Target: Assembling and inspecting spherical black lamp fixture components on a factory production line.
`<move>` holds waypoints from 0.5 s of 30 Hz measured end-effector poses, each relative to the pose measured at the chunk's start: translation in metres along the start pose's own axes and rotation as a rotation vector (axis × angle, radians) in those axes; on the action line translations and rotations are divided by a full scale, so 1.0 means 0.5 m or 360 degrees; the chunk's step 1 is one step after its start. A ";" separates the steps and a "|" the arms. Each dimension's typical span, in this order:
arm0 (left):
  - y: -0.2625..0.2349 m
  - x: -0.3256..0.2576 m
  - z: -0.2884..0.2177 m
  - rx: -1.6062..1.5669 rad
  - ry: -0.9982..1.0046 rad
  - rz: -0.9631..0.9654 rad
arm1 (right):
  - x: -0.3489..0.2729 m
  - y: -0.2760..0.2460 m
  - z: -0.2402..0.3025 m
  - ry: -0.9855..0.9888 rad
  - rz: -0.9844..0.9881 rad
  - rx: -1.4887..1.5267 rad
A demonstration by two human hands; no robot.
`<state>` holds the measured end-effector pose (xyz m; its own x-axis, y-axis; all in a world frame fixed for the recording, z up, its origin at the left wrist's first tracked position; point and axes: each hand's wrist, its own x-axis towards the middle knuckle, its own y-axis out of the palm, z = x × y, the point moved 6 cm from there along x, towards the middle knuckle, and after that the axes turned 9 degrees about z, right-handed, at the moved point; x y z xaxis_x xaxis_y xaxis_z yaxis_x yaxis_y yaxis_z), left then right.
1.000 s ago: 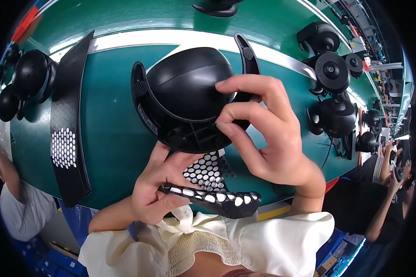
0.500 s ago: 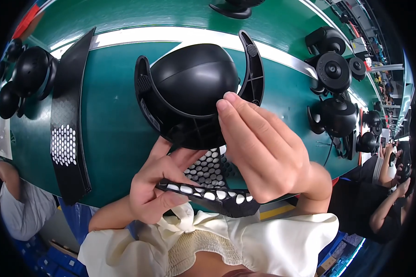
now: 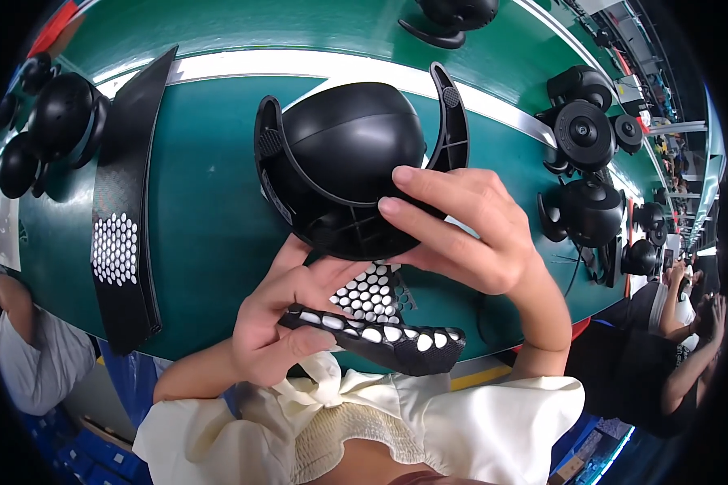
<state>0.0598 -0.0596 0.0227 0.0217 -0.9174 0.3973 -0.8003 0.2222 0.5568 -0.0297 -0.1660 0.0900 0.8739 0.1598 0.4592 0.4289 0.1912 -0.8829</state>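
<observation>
In front of me stands a glossy black rounded housing (image 3: 352, 133), cradled in a black U-shaped stand (image 3: 332, 230) with two upright arms. Each arm bears a small textured round pad near its tip. My left hand (image 3: 279, 319) pinches a folded black strip (image 3: 404, 352) carrying rows of white oval pads, while its other fingers reach under the stand's near edge. My right hand (image 3: 477, 234) grips the right side of the stand. Two of its fingertips rest at the rim by the housing; its lower fingers go to the stand's underside, partly hidden.
On the left lies a long black sheet (image 3: 125, 194) with white oval dots. More black round units (image 3: 61, 109) stand beyond it; others (image 3: 590, 210) line the right, with a cable, and one (image 3: 453, 16) is at the far side. Co-workers sit at both sides.
My right hand has gone from fingertips held together to fingers spread around the stand's edge. The housing and stand have shifted slightly right. The left hand still holds the strip.
</observation>
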 end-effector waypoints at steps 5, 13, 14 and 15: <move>-0.001 0.001 -0.002 -0.0024 -0.0035 -0.0001 | -0.004 -0.002 -0.002 0.0137 -0.0006 0.0129; -0.003 -0.001 -0.009 0.0102 -0.0108 -0.0012 | -0.010 0.017 0.025 -0.0172 -0.0153 -0.0341; -0.002 0.000 -0.009 0.0090 -0.0097 -0.0005 | -0.009 0.018 0.026 -0.0169 -0.0151 -0.0346; -0.001 0.002 -0.007 0.0087 -0.0096 0.0001 | -0.010 0.019 0.029 -0.0190 -0.0155 -0.0432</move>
<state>0.0624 -0.0593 0.0251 -0.0137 -0.9359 0.3519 -0.8318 0.2060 0.5154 -0.0333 -0.1509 0.0805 0.7995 0.2690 0.5370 0.5688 -0.0515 -0.8209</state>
